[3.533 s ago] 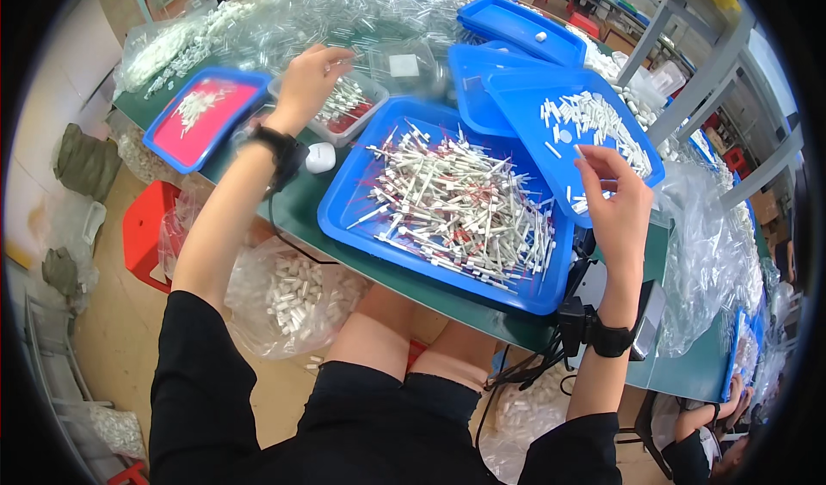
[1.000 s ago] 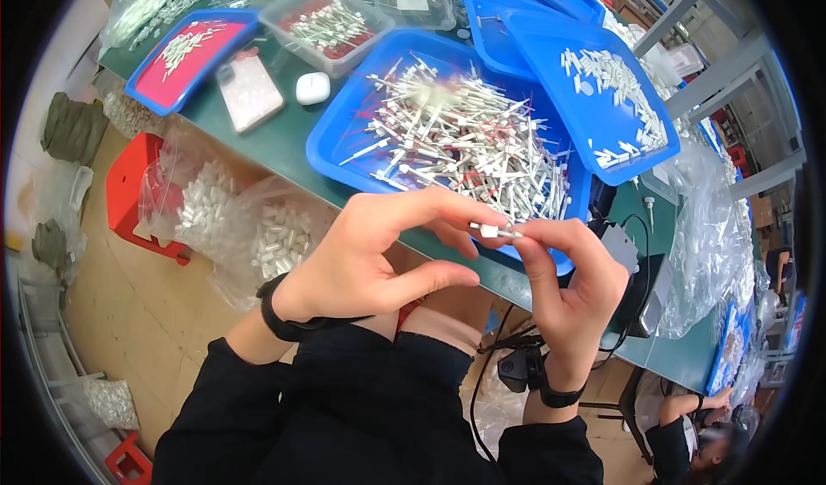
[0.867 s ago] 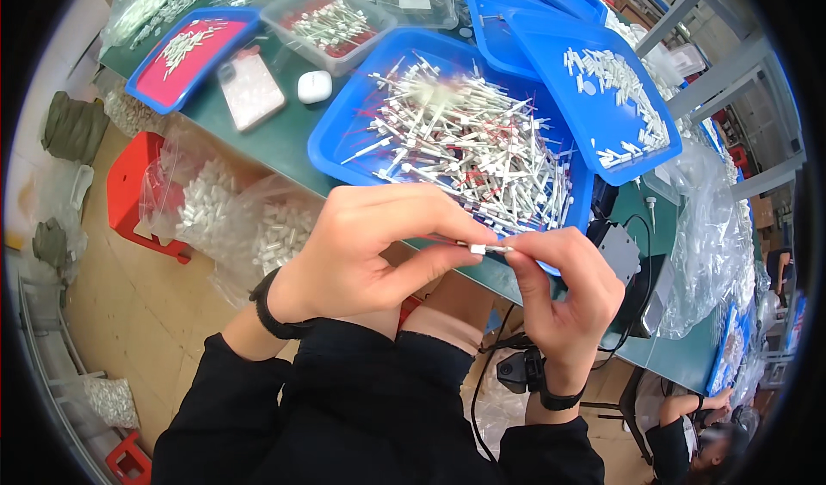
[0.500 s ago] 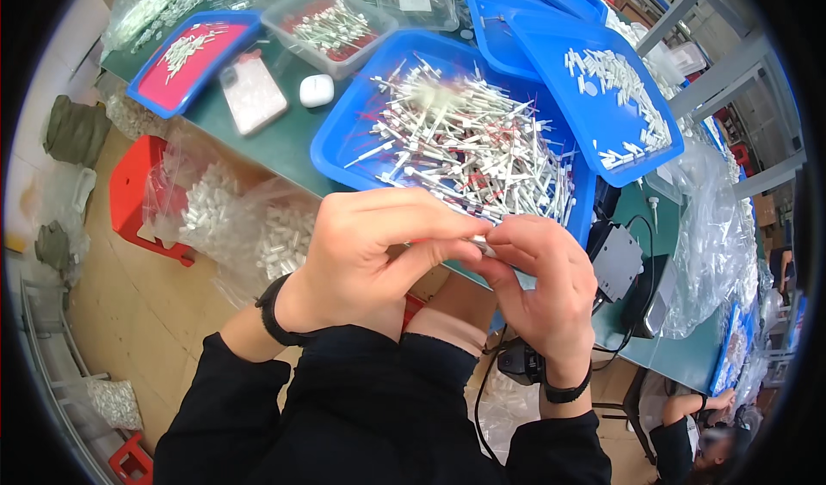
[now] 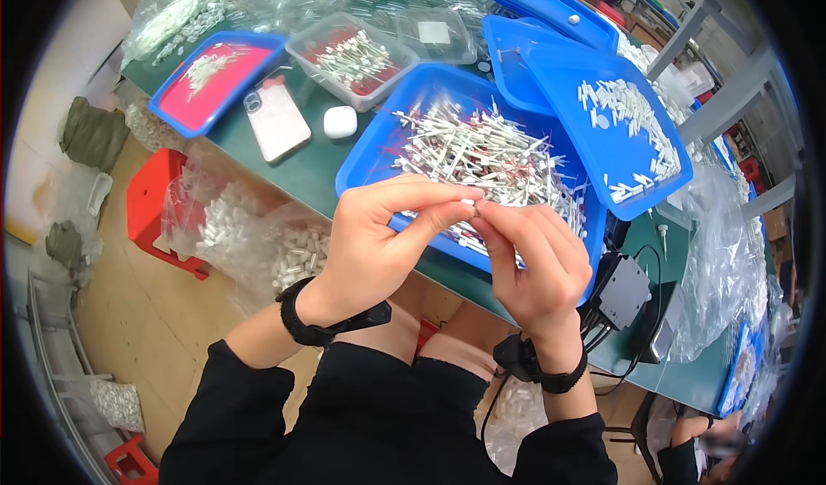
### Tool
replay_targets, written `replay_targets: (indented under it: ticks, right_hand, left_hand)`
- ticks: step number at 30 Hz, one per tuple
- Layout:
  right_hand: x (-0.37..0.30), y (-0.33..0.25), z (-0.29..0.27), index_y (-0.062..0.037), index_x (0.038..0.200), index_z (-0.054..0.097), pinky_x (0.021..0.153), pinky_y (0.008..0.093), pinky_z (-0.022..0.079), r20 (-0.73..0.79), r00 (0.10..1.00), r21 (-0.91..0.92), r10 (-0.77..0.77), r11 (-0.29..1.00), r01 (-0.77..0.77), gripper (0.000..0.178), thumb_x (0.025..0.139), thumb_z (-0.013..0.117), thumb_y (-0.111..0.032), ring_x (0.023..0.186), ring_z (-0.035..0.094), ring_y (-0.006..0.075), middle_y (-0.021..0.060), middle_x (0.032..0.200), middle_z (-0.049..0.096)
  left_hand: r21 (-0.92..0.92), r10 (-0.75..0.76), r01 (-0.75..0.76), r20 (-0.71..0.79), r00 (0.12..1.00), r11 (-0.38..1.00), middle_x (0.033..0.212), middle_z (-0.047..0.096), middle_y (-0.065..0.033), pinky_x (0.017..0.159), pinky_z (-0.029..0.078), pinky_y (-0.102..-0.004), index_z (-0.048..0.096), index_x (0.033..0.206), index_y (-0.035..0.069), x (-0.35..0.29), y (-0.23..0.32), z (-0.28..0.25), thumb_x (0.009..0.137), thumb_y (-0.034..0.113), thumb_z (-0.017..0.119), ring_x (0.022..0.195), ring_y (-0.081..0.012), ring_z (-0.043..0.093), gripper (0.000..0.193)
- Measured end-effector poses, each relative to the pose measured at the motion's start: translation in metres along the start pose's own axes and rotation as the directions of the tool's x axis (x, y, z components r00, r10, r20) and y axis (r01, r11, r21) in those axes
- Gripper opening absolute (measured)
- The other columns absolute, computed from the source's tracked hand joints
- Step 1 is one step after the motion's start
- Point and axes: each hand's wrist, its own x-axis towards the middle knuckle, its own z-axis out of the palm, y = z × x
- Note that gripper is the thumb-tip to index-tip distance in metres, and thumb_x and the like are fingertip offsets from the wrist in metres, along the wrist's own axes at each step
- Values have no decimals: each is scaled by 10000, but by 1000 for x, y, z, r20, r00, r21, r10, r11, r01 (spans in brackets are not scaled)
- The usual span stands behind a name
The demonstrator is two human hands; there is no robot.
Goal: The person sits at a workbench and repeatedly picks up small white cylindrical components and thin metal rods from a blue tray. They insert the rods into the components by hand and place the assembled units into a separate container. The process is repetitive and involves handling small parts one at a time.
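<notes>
My left hand (image 5: 379, 236) is closed, its thumb and index finger pinching a small white piece (image 5: 467, 202). Against its other end press the pinched fingertips of my right hand (image 5: 542, 257), which mostly hide what they grip. Both hands are raised over the near edge of a deep blue tray (image 5: 354, 160). Inside that tray lies a heap of thin white stick-like parts (image 5: 482, 154), some with red wires or strands.
A clear tub (image 5: 379, 94) of similar parts, a blue tray with a pink bottom (image 5: 185, 111), a phone (image 5: 277, 124) and a white case (image 5: 340, 122) stand left. Another blue tray (image 5: 619, 64) with white tubes overlaps at right. A red stool (image 5: 151, 201) and a grey device (image 5: 624, 287) flank me.
My hands have risen a little and come fingertip to fingertip, with the white piece now showing at the left fingertips. The whole view has shifted slightly.
</notes>
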Motion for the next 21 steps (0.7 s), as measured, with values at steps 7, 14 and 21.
replay_targets:
  ticks: [7, 14, 21]
  right_hand:
    - [13, 17, -1, -86, 873, 673, 571, 306, 475, 56, 988, -74, 141, 988, -137, 149, 742, 732, -46, 668, 622, 210, 51, 774, 663]
    - [23, 68, -39, -32, 1000, 649, 786, 389, 482, 139, 875, -332, 463, 854, -400, 255, 837, 676, -226, 914, 620, 299, 141, 952, 668]
    - [10, 177, -82, 22, 1010, 653, 828, 443, 490, 62, 615, -795, 786, 411, -446, 314, 815, 660, -223, 982, 615, 373, 224, 1028, 643]
  left_hand:
    - [343, 229, -270, 156, 961, 900, 1028, 673, -135, 795, 483, -296, 613, 1183, -34, 27, -17, -8, 882, 144, 656, 935, -184, 613, 353]
    - [880, 21, -126, 131, 991, 459, 991, 680, -187, 784, 506, -352, 684, 1027, 7, 149, -43, -122, 860, 186, 626, 881, -305, 662, 251]
    - [926, -212, -99, 186, 959, 365, 908, 697, -152, 773, 508, -389, 723, 946, 60, 193, -104, -136, 763, 108, 645, 853, -305, 659, 204]
